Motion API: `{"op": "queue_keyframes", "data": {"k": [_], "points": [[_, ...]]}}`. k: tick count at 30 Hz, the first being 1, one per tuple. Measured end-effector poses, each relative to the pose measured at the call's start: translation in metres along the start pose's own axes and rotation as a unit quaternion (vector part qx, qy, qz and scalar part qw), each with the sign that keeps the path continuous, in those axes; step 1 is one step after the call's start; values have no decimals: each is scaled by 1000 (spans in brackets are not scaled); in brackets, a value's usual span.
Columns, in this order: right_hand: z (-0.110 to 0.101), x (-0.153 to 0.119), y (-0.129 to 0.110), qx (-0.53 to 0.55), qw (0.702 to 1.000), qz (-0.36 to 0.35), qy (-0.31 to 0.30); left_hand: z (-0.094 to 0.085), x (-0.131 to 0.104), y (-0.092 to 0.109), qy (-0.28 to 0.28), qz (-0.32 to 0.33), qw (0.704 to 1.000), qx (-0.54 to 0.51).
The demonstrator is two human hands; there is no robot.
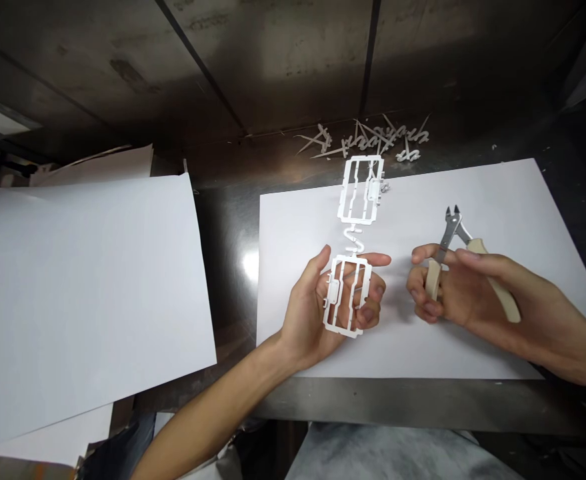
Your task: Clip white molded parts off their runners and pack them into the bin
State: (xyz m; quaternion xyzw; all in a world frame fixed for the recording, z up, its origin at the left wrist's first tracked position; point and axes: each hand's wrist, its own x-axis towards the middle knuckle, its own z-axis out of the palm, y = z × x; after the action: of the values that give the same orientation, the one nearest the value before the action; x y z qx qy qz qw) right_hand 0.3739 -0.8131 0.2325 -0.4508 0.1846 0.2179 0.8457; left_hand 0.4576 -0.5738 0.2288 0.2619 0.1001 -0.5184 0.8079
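Observation:
Two white plastic frames [340, 208] are joined end to end by a thin curved sprue [353, 240]. My left hand [317, 307] holds the lower frame, its fingers curled behind and around it, while the upper frame sticks out past the fingertips. In my right hand [453, 287] are side cutters [451, 230] with cream handles, their jaws pointing away from me and slightly apart. The cutters are to the right of the frames and do not touch them.
A white sheet [497, 200] lies on the metal table [227, 220] under my hands. Behind it sits a pile of cut sprue scraps [373, 137] by the metal wall [293, 60]. Large white sheets [87, 287] are stacked on the left.

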Motion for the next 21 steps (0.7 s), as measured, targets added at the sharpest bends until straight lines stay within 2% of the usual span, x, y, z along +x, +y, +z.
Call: {"op": "queue_keyframes", "data": {"k": [3,6,10,17,21], "points": [[-1,0,0,-56,998,-15,7,-1,0,0,4,-1,1000,-4],[-3,-1,-2,-97,995,-1,14,-2,1,0,3,-5,1000,-1],[-9,-3,0,-83,996,18,22,-2,0,1,-2,-8,1000,4],[-14,1,4,-70,997,5,27,-2,0,2,1,-8,1000,7],[-14,1,6,-99,994,-5,55,-2,0,1,4,-3,1000,6]]}}
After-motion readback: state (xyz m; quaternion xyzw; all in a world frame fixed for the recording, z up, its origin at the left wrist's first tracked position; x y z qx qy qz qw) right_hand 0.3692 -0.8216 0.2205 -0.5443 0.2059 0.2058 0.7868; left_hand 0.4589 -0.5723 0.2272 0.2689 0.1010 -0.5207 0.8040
